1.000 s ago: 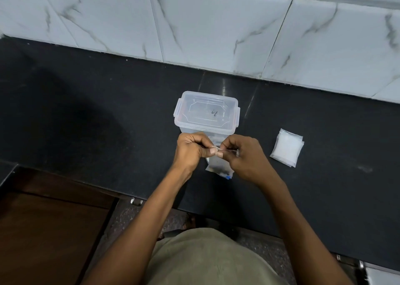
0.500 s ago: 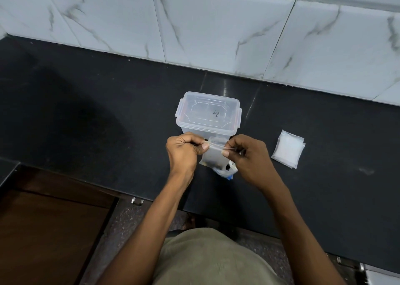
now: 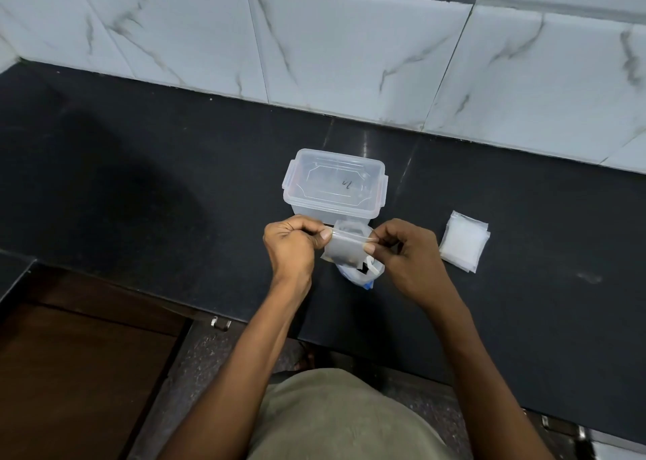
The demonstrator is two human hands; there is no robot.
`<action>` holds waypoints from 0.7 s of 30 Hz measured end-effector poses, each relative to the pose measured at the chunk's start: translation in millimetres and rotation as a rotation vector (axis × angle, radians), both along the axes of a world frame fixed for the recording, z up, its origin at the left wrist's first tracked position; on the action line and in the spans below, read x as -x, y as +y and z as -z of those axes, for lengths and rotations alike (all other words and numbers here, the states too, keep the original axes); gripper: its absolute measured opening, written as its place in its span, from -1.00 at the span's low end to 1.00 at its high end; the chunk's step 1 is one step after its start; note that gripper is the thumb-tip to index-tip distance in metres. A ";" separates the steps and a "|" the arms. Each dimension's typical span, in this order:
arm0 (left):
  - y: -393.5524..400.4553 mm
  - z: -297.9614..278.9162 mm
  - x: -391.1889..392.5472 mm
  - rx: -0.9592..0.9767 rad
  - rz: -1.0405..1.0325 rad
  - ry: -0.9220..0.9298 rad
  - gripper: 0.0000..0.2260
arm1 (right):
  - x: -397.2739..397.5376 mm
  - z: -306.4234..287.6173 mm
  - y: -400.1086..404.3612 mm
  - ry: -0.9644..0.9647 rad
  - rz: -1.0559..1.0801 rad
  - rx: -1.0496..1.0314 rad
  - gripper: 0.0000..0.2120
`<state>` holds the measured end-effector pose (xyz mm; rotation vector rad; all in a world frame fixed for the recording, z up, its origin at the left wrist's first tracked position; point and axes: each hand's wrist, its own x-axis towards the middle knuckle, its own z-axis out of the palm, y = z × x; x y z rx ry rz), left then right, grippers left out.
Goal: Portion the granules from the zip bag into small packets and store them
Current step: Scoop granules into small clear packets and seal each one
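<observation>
A small clear packet with dark granules at its bottom is held above the black counter. My left hand pinches its top left corner and my right hand pinches its top right corner. Beneath the packet lies the larger zip bag, crumpled, with a blue strip showing. A clear plastic box with its clip lid on stands just behind the packet. A stack of empty small packets lies to the right of my right hand.
A white marble-tile wall rises at the back of the counter. The counter's front edge runs under my forearms, with a brown cabinet front below at the left.
My hands have moved apart along the packet's top edge, stretching it wide, and the packet has turned to show its flat face.
</observation>
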<state>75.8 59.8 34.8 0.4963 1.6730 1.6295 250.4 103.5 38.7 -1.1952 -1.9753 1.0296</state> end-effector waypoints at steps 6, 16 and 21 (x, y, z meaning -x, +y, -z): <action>-7.7 4.0 -0.2 -0.005 -0.068 -0.018 -0.72 | 4.5 2.2 -0.3 0.040 -0.017 0.001 -0.87; -27.8 11.0 7.3 -0.060 -0.034 -0.109 -0.79 | 20.3 11.5 -7.1 0.113 -0.115 0.196 -0.83; -43.8 20.8 19.6 -0.078 -0.013 -0.188 -0.89 | 51.3 29.7 -17.6 0.129 -0.114 0.217 -0.85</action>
